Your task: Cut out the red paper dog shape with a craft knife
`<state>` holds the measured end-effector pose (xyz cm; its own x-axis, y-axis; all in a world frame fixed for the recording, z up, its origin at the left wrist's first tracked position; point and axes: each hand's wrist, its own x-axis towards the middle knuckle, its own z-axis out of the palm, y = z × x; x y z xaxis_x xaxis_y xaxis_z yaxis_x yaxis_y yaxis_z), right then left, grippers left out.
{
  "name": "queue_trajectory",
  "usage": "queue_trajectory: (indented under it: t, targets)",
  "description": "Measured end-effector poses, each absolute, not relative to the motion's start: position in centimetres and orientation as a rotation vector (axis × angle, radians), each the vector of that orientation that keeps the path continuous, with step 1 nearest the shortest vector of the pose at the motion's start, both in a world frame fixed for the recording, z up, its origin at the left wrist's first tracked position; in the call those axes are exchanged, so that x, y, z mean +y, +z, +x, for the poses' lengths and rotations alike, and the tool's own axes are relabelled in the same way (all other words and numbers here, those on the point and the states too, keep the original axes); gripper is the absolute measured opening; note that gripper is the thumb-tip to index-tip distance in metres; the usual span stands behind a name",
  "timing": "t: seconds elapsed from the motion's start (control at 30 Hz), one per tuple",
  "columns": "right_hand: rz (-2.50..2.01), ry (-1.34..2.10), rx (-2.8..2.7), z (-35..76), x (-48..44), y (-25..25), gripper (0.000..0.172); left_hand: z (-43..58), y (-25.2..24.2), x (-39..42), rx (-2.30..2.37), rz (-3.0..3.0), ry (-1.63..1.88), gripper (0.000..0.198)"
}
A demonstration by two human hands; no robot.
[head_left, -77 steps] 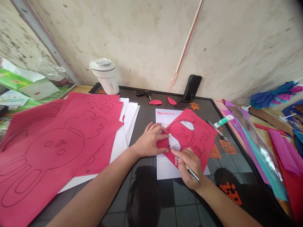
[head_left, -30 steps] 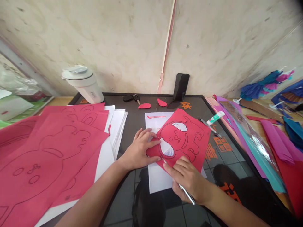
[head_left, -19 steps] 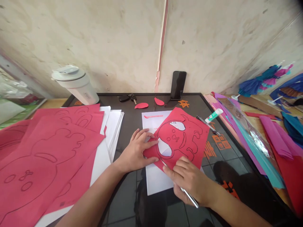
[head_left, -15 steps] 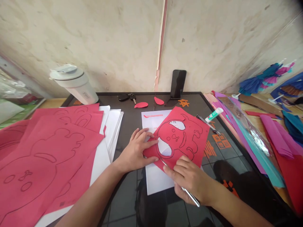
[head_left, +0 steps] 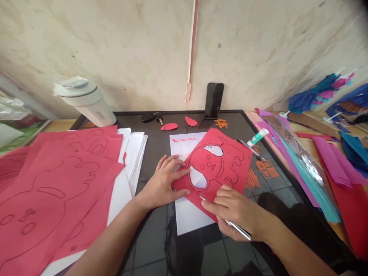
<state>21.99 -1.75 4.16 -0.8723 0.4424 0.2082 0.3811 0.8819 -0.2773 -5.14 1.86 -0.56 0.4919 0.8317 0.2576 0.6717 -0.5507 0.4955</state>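
A red paper sheet [head_left: 221,172] with a black-outlined animal drawing lies on a white sheet [head_left: 189,216]. Two cut openings show in the drawing, and the white paper shows through the lower left one [head_left: 197,178]. My left hand [head_left: 165,183] lies flat with its fingers apart, pressing the sheet's left edge. My right hand [head_left: 235,212] rests on the sheet's lower edge and grips a slim metal craft knife [head_left: 238,226]. The knife's tip sits just below the lower left opening, partly hidden by my fingers.
Outlined red sheets [head_left: 57,180] overlap on white paper [head_left: 135,153] at left. Behind stand a white tumbler [head_left: 86,103] and a phone [head_left: 214,100], with keys [head_left: 149,117] beside red cut-out pieces [head_left: 169,126]. A glue stick [head_left: 258,137] lies right, beside coloured paper [head_left: 322,168].
My right hand has shifted slightly right and down, with the knife lying flatter. The view has turned a little, so the table contents sit further left. My left hand stays on the sheet.
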Motion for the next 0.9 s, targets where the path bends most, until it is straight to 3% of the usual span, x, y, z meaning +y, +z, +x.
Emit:
queue_trajectory:
  t: [0.4, 0.63, 0.9]
  targets:
    - [-0.593, 0.541, -2.777, 22.5, -0.9, 4.8, 0.039, -5.2, -0.7, 1.7, 1.257, 2.467, 0.700, 0.050]
    - [-0.617, 0.814, -2.621, 23.2, -0.3, 4.7, 0.035, -4.1, 0.8, 0.5, 1.061, 2.668, 0.936, 0.021]
    - [-0.790, 1.106, -2.094, 23.4, 0.6, 2.7, 0.035, -4.1, 0.4, 0.8, 0.909, 2.587, 0.875, 0.029]
